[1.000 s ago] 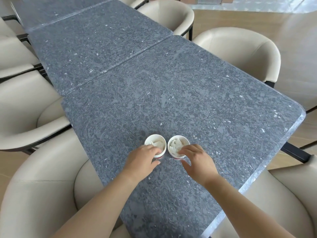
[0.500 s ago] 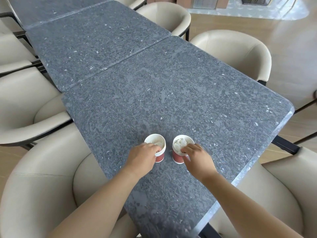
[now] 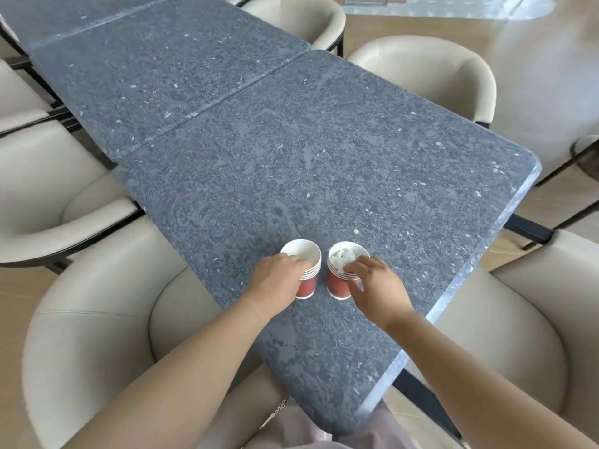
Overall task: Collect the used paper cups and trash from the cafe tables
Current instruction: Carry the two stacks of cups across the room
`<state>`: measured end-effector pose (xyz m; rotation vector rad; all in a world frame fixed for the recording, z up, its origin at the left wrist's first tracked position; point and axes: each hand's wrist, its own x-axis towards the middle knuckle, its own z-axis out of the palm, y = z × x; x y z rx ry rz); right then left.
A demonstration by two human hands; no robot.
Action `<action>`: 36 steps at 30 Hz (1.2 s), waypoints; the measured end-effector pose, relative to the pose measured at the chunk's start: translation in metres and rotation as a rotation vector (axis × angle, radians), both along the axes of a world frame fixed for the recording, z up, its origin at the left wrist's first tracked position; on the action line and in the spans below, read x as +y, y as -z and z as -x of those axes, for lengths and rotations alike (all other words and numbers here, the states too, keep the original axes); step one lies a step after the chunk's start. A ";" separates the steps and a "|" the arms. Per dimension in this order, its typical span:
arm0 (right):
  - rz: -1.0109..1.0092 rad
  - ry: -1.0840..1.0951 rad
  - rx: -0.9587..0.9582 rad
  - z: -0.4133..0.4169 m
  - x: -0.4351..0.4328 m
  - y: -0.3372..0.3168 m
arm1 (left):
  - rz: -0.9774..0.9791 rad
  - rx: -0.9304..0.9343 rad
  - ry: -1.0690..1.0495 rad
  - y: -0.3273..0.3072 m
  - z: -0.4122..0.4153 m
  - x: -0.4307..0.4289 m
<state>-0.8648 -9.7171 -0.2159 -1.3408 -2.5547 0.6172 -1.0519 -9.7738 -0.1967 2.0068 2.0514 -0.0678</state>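
Your left hand is curled round the left stack of cups. Its fingers wrap the near side just under the rims, and the thumb is out of sight behind the hand. Your right hand is half closed, and its fingertips pinch the near rim of the right stack of cups, with the palm held off to the near right of it.

Both stacks stand upright on the table, mouths up and long axes vertical. Each is several red cups nested together, with white rims showing in layers at the top. They sit side by side, just apart, a narrow strip of tabletop showing between them. They are close to the near end of the table and nearer its right edge than its far end.

A crumpled paper lies inside the top cup of the right stack. You cannot tell what is in the top cup of the left stack, since your hand covers part of its mouth.

Cream chairs are drawn up along both sides of the table
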 end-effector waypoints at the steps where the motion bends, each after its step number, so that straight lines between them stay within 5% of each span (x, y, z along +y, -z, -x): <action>1: 0.001 -0.006 0.010 0.000 -0.005 -0.002 | -0.014 -0.003 -0.005 -0.003 -0.001 -0.006; 9: -0.031 -0.125 0.172 -0.016 -0.038 -0.009 | -0.077 0.005 -0.072 -0.020 -0.021 -0.049; 25: -0.064 -0.479 0.197 -0.110 -0.073 -0.027 | -0.272 -0.021 -0.484 -0.032 -0.159 -0.156; 36: 0.013 -0.710 0.248 -0.113 -0.141 -0.027 | -0.228 -0.044 -0.763 -0.034 -0.196 -0.253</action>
